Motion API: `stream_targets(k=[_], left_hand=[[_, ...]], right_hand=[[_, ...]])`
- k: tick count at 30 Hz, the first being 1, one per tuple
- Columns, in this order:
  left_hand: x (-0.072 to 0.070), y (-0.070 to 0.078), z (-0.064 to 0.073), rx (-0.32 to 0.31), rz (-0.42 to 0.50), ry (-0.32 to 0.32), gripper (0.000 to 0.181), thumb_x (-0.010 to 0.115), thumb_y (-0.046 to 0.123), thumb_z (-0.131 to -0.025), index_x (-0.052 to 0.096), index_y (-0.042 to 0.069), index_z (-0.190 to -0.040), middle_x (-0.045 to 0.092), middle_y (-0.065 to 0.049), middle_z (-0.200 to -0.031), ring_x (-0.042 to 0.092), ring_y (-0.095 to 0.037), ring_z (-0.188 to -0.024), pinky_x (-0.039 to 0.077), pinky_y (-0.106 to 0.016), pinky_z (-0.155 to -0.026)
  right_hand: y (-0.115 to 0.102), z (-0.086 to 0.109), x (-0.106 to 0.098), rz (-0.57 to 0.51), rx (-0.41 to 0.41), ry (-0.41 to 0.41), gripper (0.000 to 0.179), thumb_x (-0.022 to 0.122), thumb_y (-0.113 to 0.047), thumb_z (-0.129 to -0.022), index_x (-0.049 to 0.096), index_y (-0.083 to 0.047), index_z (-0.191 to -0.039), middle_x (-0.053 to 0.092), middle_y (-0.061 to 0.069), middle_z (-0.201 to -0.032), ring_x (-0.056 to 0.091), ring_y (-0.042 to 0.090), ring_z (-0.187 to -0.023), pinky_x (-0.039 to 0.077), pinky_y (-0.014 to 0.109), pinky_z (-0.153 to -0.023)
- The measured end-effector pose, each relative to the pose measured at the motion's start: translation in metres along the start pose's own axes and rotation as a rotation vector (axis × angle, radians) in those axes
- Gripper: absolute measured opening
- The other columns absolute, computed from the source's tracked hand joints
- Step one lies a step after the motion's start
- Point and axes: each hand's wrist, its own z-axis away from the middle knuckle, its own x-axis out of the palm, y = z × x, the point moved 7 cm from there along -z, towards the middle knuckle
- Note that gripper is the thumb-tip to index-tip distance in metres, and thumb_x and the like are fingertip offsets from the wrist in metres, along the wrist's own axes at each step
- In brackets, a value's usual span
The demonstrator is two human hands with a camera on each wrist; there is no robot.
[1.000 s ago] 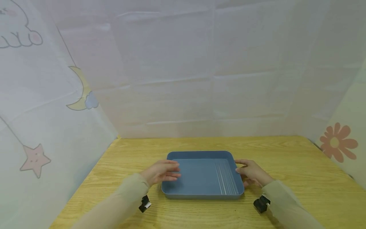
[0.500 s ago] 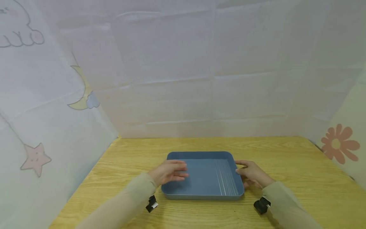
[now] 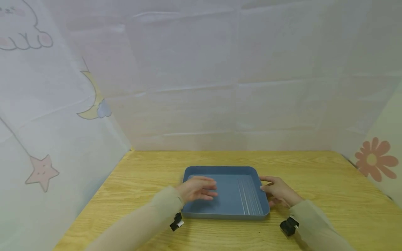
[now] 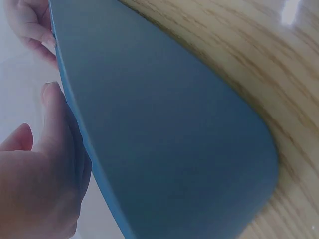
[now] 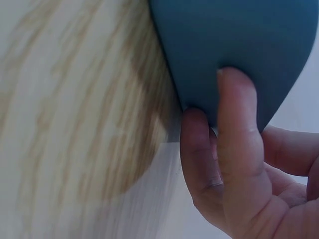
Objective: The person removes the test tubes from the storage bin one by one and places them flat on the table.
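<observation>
A blue rectangular tray point(image 3: 226, 216) sits on the wooden table. Along its right part run several thin pale parallel lines point(image 3: 249, 198); whether these are clear rods or ridges I cannot tell. My left hand point(image 3: 198, 189) is over the left half of the tray, fingers extended to the right and holding nothing visible. In the left wrist view the left hand point(image 4: 45, 164) appears beyond the tray's near wall point(image 4: 164, 119). My right hand point(image 3: 280, 191) touches the tray's right side. Up close, the right hand point(image 5: 244, 164) has fingertips against the outer wall point(image 5: 234, 35), low down near the table.
The wooden table point(image 3: 150, 167) extends around the tray on all sides. Pale cloth or paper walls point(image 3: 188, 104) stand behind it and at both sides, printed with a moon point(image 3: 91, 101), a star point(image 3: 42, 172) and a flower point(image 3: 375, 159).
My left hand has moved to the right, from the tray's left edge to farther over its inside. The right hand stays at the tray's right side, and the tray looks unmoved.
</observation>
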Motion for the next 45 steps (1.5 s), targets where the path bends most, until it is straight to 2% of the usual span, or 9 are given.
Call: stream_targets(k=[3,10,17,22,28,40,45], left_hand=[[0.005,-0.002,-0.004,-0.013,0.007,-0.007,0.046,0.056,0.007,-0.099,0.043,-0.011,-0.139,0.056,-0.027,-0.128,0.062,-0.038,-0.110,0.053,-0.043,-0.088],[0.014,-0.002,-0.009,-0.025,-0.020,-0.041,0.047,0.056,0.007,-0.099,0.042,-0.011,-0.140,0.056,-0.027,-0.128,0.062,-0.038,-0.110,0.053,-0.044,-0.089],[0.020,-0.002,-0.016,-0.074,-0.054,-0.083,0.046,0.054,0.003,-0.099,0.040,-0.010,-0.141,0.057,-0.026,-0.127,0.060,-0.039,-0.113,0.051,-0.044,-0.091],[0.025,-0.001,-0.024,-0.099,-0.048,-0.100,0.048,0.052,-0.001,-0.099,0.036,-0.010,-0.144,0.054,-0.028,-0.131,0.058,-0.039,-0.116,0.050,-0.045,-0.094],[0.032,0.003,-0.032,-0.112,-0.029,-0.119,0.050,0.050,-0.003,-0.099,0.033,-0.007,-0.147,0.050,-0.029,-0.135,0.056,-0.039,-0.119,0.048,-0.045,-0.096],[0.034,0.010,-0.035,-0.151,-0.075,-0.119,0.048,0.052,-0.002,-0.099,0.039,-0.006,-0.145,0.057,-0.025,-0.128,0.058,-0.038,-0.116,0.050,-0.045,-0.093],[0.035,0.008,-0.041,-0.184,-0.089,-0.134,0.048,0.051,-0.002,-0.099,0.037,-0.006,-0.145,0.056,-0.024,-0.130,0.057,-0.037,-0.118,0.049,-0.045,-0.095]], right_hand=[[0.000,0.000,0.000,-0.001,0.001,-0.001,0.052,0.049,-0.001,-0.101,0.027,0.011,-0.147,0.060,0.028,-0.113,0.066,0.027,-0.086,0.057,0.042,-0.060],[0.002,0.000,0.001,-0.012,0.003,0.009,0.052,0.049,0.000,-0.100,0.029,0.011,-0.146,0.064,0.023,-0.107,0.067,0.027,-0.083,0.057,0.042,-0.058],[0.002,-0.001,0.000,0.004,-0.003,0.007,0.052,0.049,-0.001,-0.100,0.027,0.011,-0.147,0.064,0.022,-0.106,0.067,0.026,-0.082,0.057,0.042,-0.057],[0.003,0.000,0.000,0.002,-0.003,0.007,0.052,0.049,-0.001,-0.100,0.027,0.012,-0.146,0.065,0.020,-0.104,0.067,0.026,-0.081,0.057,0.042,-0.057],[0.001,0.000,0.000,-0.010,-0.005,0.005,0.052,0.048,0.000,-0.101,0.027,0.011,-0.147,0.063,0.023,-0.108,0.067,0.027,-0.082,0.056,0.042,-0.056],[-0.001,0.001,0.001,0.009,-0.013,0.010,0.053,0.049,0.000,-0.100,0.027,0.012,-0.146,0.064,0.024,-0.108,0.067,0.028,-0.084,0.057,0.042,-0.056],[-0.001,0.002,0.002,0.024,-0.012,0.020,0.053,0.050,-0.001,-0.100,0.029,0.011,-0.146,0.062,0.026,-0.111,0.067,0.028,-0.084,0.057,0.041,-0.056]])
